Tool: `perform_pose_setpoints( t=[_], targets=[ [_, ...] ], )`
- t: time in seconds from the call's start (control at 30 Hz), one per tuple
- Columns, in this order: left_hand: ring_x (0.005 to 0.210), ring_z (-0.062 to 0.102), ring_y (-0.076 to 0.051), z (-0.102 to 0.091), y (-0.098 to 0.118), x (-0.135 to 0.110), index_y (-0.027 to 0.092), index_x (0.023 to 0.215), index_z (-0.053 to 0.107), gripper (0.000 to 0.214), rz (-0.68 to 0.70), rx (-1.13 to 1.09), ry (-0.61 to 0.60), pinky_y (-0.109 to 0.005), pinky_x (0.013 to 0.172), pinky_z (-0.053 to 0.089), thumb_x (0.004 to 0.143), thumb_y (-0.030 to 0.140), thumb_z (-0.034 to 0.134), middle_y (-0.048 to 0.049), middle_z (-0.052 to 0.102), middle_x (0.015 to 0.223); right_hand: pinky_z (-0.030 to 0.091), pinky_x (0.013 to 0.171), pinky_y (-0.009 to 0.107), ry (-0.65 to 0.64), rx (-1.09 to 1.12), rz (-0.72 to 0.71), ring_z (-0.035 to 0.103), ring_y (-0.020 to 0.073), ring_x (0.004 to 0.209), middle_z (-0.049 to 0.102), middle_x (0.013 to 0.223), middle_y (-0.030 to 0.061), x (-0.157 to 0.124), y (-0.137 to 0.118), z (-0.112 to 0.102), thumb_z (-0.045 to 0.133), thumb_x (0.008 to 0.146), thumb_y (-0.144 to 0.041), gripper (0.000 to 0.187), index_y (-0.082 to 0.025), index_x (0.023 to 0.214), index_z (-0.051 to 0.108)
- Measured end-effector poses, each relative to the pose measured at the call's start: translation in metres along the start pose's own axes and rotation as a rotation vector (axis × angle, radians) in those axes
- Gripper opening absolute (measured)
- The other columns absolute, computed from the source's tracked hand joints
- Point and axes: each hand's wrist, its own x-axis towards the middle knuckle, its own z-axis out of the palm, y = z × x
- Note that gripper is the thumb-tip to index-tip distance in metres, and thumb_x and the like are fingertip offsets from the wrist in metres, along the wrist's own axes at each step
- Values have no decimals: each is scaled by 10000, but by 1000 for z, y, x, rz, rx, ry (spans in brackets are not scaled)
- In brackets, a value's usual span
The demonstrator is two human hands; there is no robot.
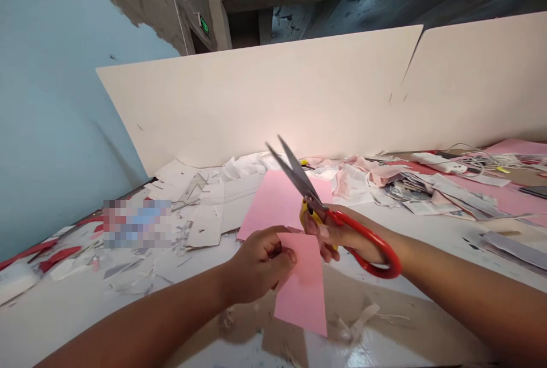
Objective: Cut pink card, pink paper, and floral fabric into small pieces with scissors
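Between the thumb and fingers of my left hand [265,262] is a small piece of pink paper [302,294], hanging above the table. My right hand [342,234] has its fingers round a pair of scissors [299,177] with red handles; the blades are parted and point up and away to the left. Something yellow [314,217], perhaps a small tool, also sits in the right hand beside the scissor pivot. Behind both hands a larger pink sheet [273,200] lies flat on the table.
Pale cardboard pieces [207,214] and paper scraps cover the left side. Crumpled white paper [248,166] lines the back, below a white partition [265,100]. Toward the right are a stack of cut papers [410,188], a power strip [438,162] and white cables [487,160].
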Motion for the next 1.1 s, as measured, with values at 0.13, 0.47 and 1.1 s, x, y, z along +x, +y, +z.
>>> perform_pose_setpoints(
  t=[0.13,0.47,1.1],
  targets=[
    [370,349,-50,2,-5,6,174,779,482,160,-85,-6,110,-175,369,292,758,332,468,64,415,498,371,489,221,88,28,-34,491,97,483,398,555,-55,10,24,8,519,726,-444,297,-173,686,405],
    [660,489,-102,2,-20,10,241,1101,369,360,138,78,279,-235,591,416,751,173,416,-25,519,853,265,474,208,349,-4,-5,311,63,476,315,516,-65,13,34,16,485,691,-200,204,-176,558,331],
    [631,492,-110,2,-20,15,170,860,544,211,67,-35,321,-247,589,415,748,348,526,-3,535,698,434,560,230,295,47,-2,552,125,605,576,703,0,12,38,31,442,697,-149,231,-177,905,536]
  ],
)
